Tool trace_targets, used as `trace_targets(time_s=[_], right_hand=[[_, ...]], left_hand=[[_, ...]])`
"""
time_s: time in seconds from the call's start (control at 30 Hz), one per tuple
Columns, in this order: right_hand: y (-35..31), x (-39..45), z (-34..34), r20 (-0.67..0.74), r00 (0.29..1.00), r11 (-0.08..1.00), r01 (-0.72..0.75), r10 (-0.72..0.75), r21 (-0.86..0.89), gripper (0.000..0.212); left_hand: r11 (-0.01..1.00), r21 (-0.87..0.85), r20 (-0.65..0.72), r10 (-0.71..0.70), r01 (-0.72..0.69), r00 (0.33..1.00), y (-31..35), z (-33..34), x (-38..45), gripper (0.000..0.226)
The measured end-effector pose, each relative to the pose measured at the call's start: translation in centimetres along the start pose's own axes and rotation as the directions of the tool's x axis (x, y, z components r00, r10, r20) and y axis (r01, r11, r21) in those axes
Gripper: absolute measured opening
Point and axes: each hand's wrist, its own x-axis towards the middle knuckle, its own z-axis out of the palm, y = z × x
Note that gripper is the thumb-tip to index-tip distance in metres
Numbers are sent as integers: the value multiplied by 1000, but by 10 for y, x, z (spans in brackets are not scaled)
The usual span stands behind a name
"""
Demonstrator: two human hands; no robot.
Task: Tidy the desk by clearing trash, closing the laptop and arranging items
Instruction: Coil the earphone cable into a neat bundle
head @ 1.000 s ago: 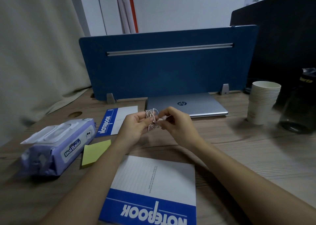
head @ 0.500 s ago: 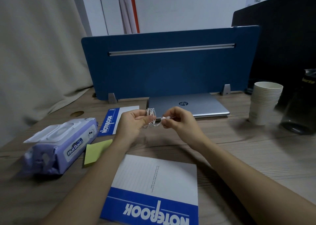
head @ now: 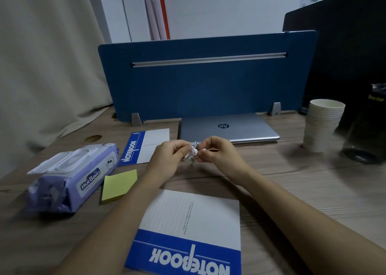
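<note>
At far left, a purple pack of wet wipes (head: 71,177) lies on the wooden surface (head: 292,180), its white flip lid closed. Just right of it sits a yellow pad of sticky notes (head: 119,186), and behind that a small blue-and-white notebook (head: 146,148) lies flat. A second, larger notebook (head: 188,233) lies at the near edge, between the two forearms. At centre, above the surface, the left hand (head: 167,160) and the right hand (head: 219,154) meet around a coiled bundle of white wired earphones (head: 194,150): the left grip curls round the coil, while the right grip pinches the cord beside one earbud. Behind the hands, a silver laptop (head: 229,127) lies closed against the foot of a blue divider panel (head: 198,80). Farther right stands a stack of paper cups (head: 321,124), and at the right edge a dark container (head: 367,128), blurred.
</note>
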Motion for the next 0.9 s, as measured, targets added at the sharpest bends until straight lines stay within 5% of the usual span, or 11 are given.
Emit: trace_targets(time_s=[0.3,0.63,0.9], right_hand=[[8,6,-4,-99,995,998,-27,22,-50,22],[6,8,-6,-51,994,985,-92,101,145,14],[4,6,-13,-73,997,987,9,-21,-159,23]], left_hand=[[987,-148,231,-20,56,973,1,2,-2,25],[1000,28,153,-11,7,988,-6,4,1,18],[994,-107,174,-16,36,985,-4,3,0,10]])
